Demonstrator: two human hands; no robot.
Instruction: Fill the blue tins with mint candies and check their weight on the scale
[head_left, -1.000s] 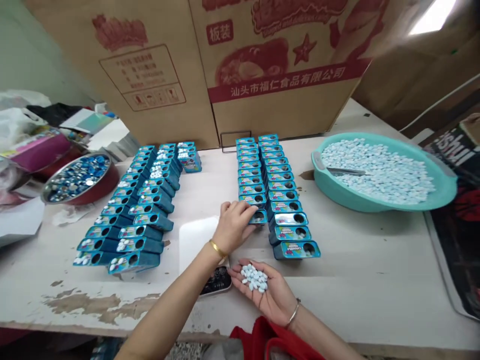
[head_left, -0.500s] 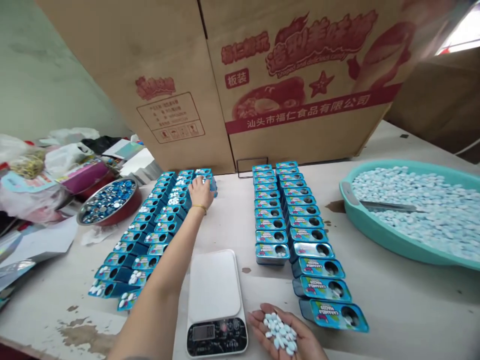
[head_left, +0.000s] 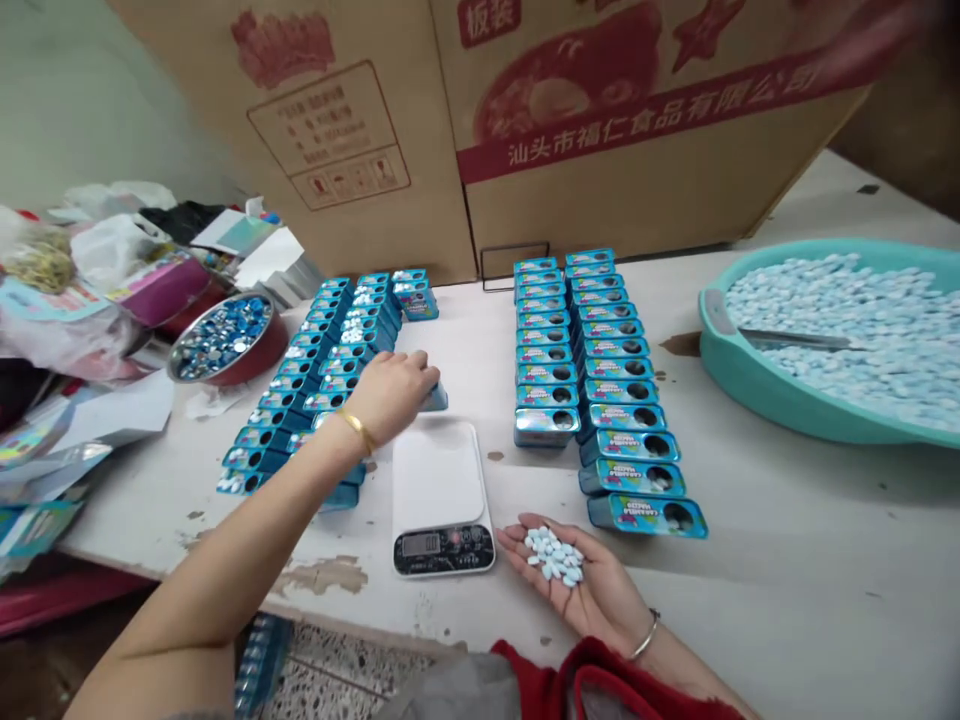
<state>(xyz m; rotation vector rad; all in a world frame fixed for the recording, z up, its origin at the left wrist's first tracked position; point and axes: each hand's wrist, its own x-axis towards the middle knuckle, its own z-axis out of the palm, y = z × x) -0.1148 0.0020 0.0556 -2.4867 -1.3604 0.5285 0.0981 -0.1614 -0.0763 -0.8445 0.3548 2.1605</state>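
Observation:
My left hand [head_left: 396, 390] is closed on a small blue candy tin [head_left: 436, 400], mostly hidden by the fingers, just above the far end of a white kitchen scale [head_left: 439, 475]. The scale's display reads about zero. Palm up and cupped beside the scale's right edge, my right hand [head_left: 600, 590] holds a heap of pale blue candies [head_left: 553, 556]. Rows of blue tins [head_left: 292, 385] stand on the left, several with white candies on top. On the right, two more rows of tins [head_left: 616, 365] show round dark openings.
A turquoise basin [head_left: 795, 400] of pale candies, with a metal tool [head_left: 795, 340] in it, sits at the right. A large cardboard box [head_left: 660, 200] blocks the back. At left stands a red-sided bowl [head_left: 259, 355] of blue shiny pieces, near bags and papers.
My left hand has come back from the far left rows toward the scale, bringing a tin. The right hand still holds the candies. The head view has tilted down.

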